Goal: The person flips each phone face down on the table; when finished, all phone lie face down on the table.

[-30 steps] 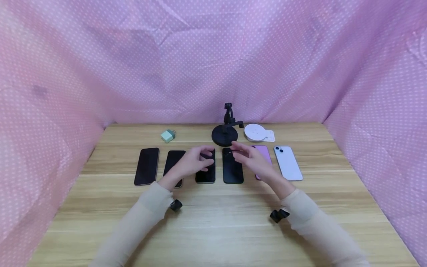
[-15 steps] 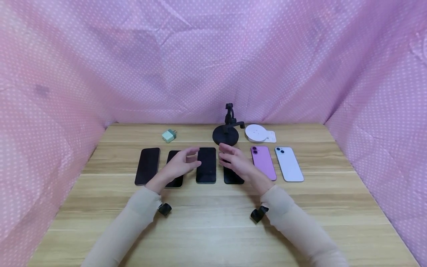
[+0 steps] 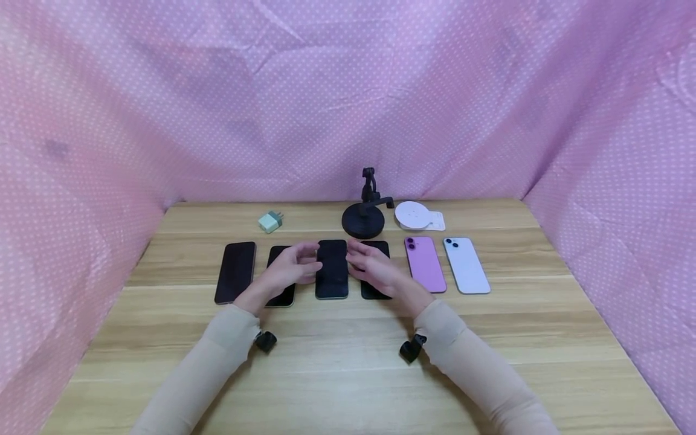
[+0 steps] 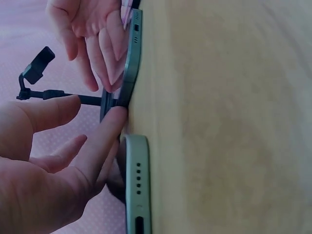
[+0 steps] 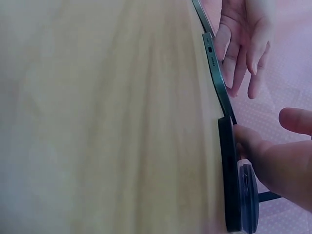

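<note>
Wrist views only: middle phone's port [image 4: 136, 28]

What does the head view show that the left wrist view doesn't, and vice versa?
Only head: the mint charger plug, the white round pad, and the camera lenses on the back of the pale phone at far right.

Only left wrist: the row of round holes and the port slot in the bottom edge of the second phone from left.

Both: the left hand and right hand on either side of the third phone from left, the black stand, the wooden table and the pink dotted cloth.
</note>
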Demonstrator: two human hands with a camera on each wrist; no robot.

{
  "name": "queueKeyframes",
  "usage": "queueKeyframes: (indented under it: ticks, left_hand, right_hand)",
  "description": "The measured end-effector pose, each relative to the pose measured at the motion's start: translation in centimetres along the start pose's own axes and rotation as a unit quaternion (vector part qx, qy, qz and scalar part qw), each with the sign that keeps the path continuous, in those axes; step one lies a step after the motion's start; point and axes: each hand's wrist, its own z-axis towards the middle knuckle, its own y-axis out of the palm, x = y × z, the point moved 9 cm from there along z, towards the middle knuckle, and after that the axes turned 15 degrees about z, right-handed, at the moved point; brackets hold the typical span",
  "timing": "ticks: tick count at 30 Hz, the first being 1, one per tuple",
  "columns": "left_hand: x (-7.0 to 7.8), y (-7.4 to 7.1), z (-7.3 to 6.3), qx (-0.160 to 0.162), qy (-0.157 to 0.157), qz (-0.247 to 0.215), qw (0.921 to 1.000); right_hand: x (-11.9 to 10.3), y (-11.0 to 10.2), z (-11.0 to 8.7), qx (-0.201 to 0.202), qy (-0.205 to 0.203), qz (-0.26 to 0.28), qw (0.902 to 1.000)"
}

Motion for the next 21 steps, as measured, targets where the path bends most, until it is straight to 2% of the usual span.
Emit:
queueKeyframes:
  ticks: [9, 21]
  left_hand:
    - [-0.3, -0.05, 0.52, 0.002, -0.012, 0.009, 0.9999]
    - [-0.25, 0.08, 0.64, 0.003, -0.02, 0.026, 0.9995]
  right_hand:
    - [0.31, -0.02, 0.22, 0.007, 0.012, -0.001, 0.9999]
    - [0.05, 0.01, 0.31, 0.021, 0.019, 0.029, 0.9992]
